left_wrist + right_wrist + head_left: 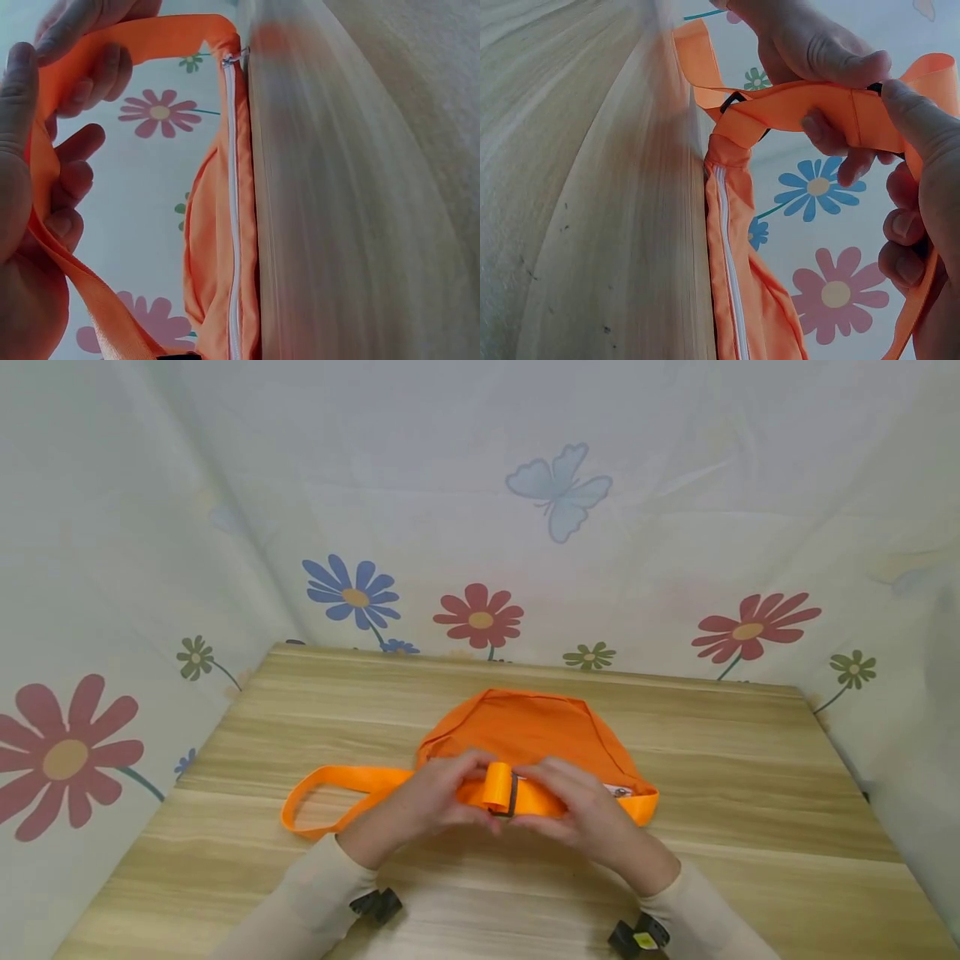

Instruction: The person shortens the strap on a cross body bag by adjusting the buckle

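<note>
An orange waist bag lies on the table, and the right wrist view shows its white zipper. Above its near edge both hands hold the orange strap. My left hand pinches the strap on the left side of a black slider buckle, where the webbing bulges up in a loop. My right hand grips the strap just right of that buckle, thumb against fingers. In the right wrist view, a second black buckle sits where strap meets bag. Fingers partly hide the slider.
A slack loop of strap spreads on the wooden table left of the bag. Behind the table hangs a pale cloth printed with flowers and a butterfly. Black wrist devices sit by both sleeves.
</note>
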Demonstrator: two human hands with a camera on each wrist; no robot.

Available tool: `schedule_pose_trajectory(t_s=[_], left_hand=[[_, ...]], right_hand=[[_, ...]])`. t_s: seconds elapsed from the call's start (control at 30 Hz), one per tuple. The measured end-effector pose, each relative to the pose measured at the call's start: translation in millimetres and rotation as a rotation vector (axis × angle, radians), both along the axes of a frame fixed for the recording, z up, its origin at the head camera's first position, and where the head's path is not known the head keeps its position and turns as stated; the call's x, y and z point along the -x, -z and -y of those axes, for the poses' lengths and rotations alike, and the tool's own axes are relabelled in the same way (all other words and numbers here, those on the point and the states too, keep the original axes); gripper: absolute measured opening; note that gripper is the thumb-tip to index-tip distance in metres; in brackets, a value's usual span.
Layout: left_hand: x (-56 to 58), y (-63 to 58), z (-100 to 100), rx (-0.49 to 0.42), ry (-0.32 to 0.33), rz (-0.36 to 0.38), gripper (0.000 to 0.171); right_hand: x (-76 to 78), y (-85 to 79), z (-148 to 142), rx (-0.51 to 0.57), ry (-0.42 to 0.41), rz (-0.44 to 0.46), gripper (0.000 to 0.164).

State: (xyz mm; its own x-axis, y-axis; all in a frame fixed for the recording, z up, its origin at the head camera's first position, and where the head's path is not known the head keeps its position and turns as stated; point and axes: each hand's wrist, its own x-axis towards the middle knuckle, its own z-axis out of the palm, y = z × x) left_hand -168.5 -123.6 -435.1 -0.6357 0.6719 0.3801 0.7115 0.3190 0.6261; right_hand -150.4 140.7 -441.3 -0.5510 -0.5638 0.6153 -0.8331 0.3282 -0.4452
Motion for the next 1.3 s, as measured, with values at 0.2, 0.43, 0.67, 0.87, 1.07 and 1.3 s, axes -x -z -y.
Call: schedule_pose_trajectory(t_s=[0.2,0.43,0.67,0.87,1.07,1.3], left_hand=[[2.8,-0.1,3,0.073,-0.012,-0.073,0.075],[4.1,-2.7,8,0.139,-0.038,-0.207,0.063],[3.1,-5.0,15,0.219,-0.058,-0.248,0.054],[3.1,-5.3,31,0.259,-0.092,-0.221,0.053],[0.6,-5.1,54,0.332,-0.15,-0.137,0.052],[-5.2,-4.1,82,0.395,-0.202,-0.13,0.055]], right_hand=[[-0.4,0.6,2,-0.013,0.011,0.018,0.046],[2.1,2.7,0,0.042,0.006,0.007,0.045],[4.1,5.1,-2,0.056,0.003,0.018,0.045],[4.2,6.0,-3,0.066,0.026,0.029,0.048],[3.7,6.7,-4,0.068,0.055,0.047,0.048],[5.7,7.0,-5,0.086,0.029,0.018,0.048]])
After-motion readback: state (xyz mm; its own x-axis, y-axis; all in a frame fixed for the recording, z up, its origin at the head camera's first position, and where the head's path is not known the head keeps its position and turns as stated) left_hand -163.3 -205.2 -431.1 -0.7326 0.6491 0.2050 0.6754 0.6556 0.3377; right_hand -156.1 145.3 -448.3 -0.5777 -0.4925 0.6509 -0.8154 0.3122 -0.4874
